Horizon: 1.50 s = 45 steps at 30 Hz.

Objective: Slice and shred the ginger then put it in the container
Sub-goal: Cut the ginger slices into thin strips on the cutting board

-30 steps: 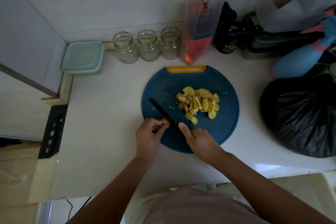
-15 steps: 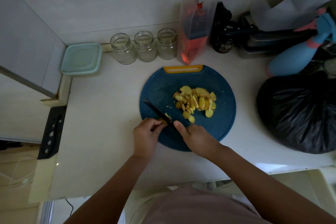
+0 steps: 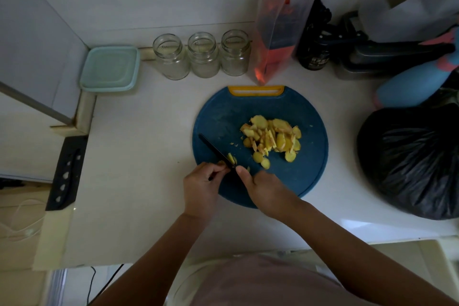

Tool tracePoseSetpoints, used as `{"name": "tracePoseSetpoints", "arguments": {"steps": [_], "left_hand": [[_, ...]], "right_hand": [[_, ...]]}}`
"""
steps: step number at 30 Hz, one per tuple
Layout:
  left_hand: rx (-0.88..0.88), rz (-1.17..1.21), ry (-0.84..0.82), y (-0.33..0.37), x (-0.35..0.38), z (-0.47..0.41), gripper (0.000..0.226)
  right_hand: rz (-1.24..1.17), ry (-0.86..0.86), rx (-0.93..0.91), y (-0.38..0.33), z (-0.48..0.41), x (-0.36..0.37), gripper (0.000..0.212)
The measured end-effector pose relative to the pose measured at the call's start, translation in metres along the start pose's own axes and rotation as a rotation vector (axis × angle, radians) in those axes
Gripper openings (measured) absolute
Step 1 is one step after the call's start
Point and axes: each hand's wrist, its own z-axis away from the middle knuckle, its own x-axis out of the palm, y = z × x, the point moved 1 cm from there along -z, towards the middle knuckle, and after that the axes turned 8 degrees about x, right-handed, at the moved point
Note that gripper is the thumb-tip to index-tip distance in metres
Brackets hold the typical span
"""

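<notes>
A round blue cutting board with a yellow handle lies on the white counter. A pile of yellow ginger slices sits at its middle. My right hand grips the handle of a black knife, whose blade points up-left over the board's left part. My left hand pinches a small ginger piece against the left side of the blade. A few thin cut bits lie just right of the blade. A pale green lidded container stands at the back left.
Three lidless glass jars line the back wall. A clear bag with red contents stands behind the board. A black plastic bag bulges at the right, with a blue bottle and dark items behind it. A black knife sheath lies at left.
The blade has come down through the small ginger piece, leaving fresh thin bits on its right side. Both hands stay in the same place at the board's near-left edge.
</notes>
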Motion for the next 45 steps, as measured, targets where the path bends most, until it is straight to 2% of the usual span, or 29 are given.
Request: {"name": "tracePoseSetpoints", "arguments": {"steps": [7, 14, 17, 19, 23, 26, 34, 39, 45], "left_hand": [[-0.01, -0.009, -0.03, 0.004, -0.004, -0.003, 0.013], [-0.448, 0.158, -0.075, 0.014, -0.009, -0.02, 0.011], [-0.576, 0.163, -0.121, 0.015, -0.013, -0.029, 0.02], [-0.653, 0.162, -0.195, 0.014, -0.015, -0.034, 0.018], [-0.748, 0.173, -0.312, 0.013, -0.019, -0.038, 0.018], [-0.776, 0.166, -0.344, 0.015, -0.019, -0.041, 0.02], [-0.863, 0.151, -0.494, 0.02, -0.022, -0.055, 0.017], [-0.824, 0.102, -0.675, 0.02, -0.024, -0.065, 0.017], [-0.776, 0.115, -0.769, 0.015, -0.028, -0.074, 0.015]], "right_hand": [[-0.035, 0.024, 0.024, -0.009, -0.007, 0.0, 0.054], [-0.091, 0.044, 0.025, -0.001, -0.001, -0.001, 0.054], [-0.107, 0.075, 0.033, -0.003, 0.002, 0.001, 0.05], [-0.134, 0.086, 0.037, 0.001, 0.002, -0.001, 0.056], [-0.232, 0.1, -0.098, 0.007, 0.007, 0.003, 0.056], [-0.259, 0.122, -0.116, 0.01, 0.007, 0.006, 0.063], [-0.255, 0.139, -0.156, 0.007, 0.008, 0.004, 0.062], [-0.236, 0.137, -0.152, 0.008, 0.009, 0.002, 0.062], [-0.206, 0.139, -0.134, 0.007, 0.007, 0.003, 0.062]]}}
